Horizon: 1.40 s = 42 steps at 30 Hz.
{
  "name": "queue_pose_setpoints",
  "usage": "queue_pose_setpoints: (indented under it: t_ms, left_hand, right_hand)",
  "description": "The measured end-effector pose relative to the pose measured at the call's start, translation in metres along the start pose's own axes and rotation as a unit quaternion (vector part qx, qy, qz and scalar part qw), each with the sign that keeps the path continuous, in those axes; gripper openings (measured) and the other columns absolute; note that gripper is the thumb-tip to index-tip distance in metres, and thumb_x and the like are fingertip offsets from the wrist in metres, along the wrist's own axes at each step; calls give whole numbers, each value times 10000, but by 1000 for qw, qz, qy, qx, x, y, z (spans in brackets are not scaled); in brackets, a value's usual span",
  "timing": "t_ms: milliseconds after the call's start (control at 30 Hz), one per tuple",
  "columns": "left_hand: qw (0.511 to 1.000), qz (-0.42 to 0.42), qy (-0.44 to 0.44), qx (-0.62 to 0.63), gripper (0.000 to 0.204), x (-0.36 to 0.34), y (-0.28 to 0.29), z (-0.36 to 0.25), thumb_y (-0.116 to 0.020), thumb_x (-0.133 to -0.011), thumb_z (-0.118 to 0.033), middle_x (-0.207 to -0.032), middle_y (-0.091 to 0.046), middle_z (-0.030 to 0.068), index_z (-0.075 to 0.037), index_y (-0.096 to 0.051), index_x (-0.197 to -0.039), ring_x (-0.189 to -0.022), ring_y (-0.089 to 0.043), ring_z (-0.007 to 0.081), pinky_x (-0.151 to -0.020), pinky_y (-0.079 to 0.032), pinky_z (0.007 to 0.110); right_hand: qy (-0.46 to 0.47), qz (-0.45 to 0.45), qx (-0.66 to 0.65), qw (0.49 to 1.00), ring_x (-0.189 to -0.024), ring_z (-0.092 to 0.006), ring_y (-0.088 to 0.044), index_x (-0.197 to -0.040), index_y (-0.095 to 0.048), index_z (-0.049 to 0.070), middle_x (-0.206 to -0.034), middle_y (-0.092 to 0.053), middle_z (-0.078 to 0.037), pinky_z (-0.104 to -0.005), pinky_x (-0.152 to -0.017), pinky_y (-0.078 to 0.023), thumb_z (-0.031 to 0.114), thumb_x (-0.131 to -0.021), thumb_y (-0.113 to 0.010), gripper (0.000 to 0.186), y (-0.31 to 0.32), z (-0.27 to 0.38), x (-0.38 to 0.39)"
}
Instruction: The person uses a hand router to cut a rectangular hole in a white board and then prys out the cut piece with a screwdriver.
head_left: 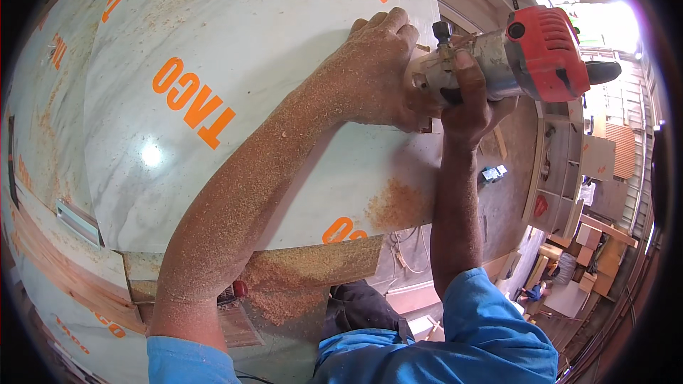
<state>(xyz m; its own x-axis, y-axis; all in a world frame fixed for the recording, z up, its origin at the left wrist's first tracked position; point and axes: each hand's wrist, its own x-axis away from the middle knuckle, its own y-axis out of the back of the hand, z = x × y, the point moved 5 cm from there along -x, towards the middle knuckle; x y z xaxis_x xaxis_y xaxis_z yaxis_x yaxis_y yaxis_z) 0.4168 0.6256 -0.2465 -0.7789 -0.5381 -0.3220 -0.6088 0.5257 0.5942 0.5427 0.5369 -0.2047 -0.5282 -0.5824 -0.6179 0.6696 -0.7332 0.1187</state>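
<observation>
A trim router (501, 64) with a silver body and red motor cap lies on its side at the right edge of a pale marbled board (284, 43). My right hand (469, 96) is wrapped around its metal body, thumb along the upper side. My left hand (377, 71), dusted with sawdust, is closed at the router's base end, against the board's right edge. Its fingers curl over there, and the base and bit are mostly hidden behind it. A dark clamp knob (442, 31) stands out from the router beside my right thumb.
Sawdust (395, 203) is scattered on the board and heaped on a ledge (313, 270) below its near edge. A red-ended tool (239, 289) sits under my left forearm. Shelving (562, 171) and stacked wood offcuts (587, 256) stand to the right. A cable (405, 259) hangs below.
</observation>
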Motion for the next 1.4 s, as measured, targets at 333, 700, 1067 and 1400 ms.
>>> queue_pose_setpoints:
  t_ms: [333,700,1067,1400]
  left_hand:
    - [1000,-3,0,0,839,0,1,0,-900,-573,-471,-1144,-561,261,153,-635,-1067,-1105,-586,402,-966,-509,472]
    - [1000,-22,5,11,817,3,7,2,-954,-514,-410,-1154,-552,219,97,-629,-1067,-1119,-571,379,-969,-510,471]
    - [999,-39,-10,-18,777,6,3,-2,-925,-545,-480,-1130,-612,171,66,-699,-1050,-1147,-576,324,-1045,-435,440]
    - [996,-72,-12,-54,623,8,1,-5,-882,-618,-495,-1107,-612,137,-16,-771,-1001,-1132,-568,288,-994,-433,431]
  right_hand:
    - [-8,10,17,1000,-812,-207,-693,-1047,-681,-78,-934,-714,-135,-345,-768,-558,115,-818,-751,307,-2,2,1]
    - [-33,36,-35,998,-869,-187,-690,-1150,-635,-83,-991,-694,-106,-327,-808,-575,11,-775,-828,432,0,-7,1]
    - [-13,74,-47,996,-958,-223,-665,-1229,-601,-55,-1079,-677,-116,-367,-877,-560,138,-763,-882,578,16,-17,0]
    - [-7,17,-80,997,-928,-237,-673,-1290,-550,-66,-1096,-667,-133,-370,-857,-570,118,-754,-878,654,28,-27,1]
